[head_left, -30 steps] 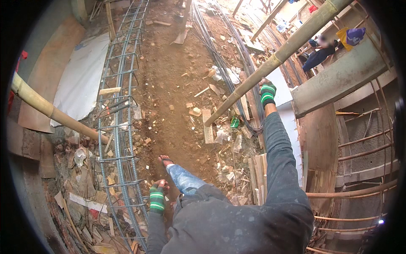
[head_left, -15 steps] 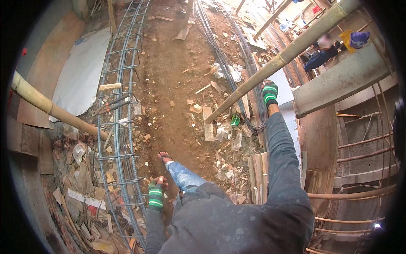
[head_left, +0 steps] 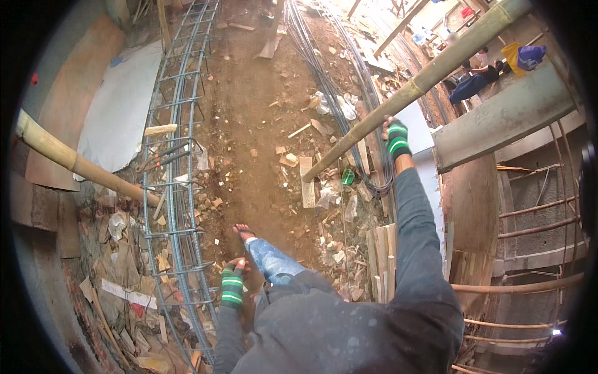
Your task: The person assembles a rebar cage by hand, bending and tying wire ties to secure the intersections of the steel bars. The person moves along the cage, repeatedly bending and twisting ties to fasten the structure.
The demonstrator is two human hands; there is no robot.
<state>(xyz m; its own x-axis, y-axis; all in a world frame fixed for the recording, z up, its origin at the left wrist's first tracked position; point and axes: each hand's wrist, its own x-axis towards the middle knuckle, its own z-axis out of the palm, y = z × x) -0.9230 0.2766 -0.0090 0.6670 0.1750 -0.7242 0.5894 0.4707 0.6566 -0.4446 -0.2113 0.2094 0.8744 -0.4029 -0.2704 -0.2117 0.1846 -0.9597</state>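
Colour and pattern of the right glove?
Right glove: dark, with green and white stripes; head view.

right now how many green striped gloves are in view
2: the left glove, on the left hand, beside the rebar cage; the right glove, on the right hand, at the thick bamboo pole. Both are plain to see; others may be hidden.
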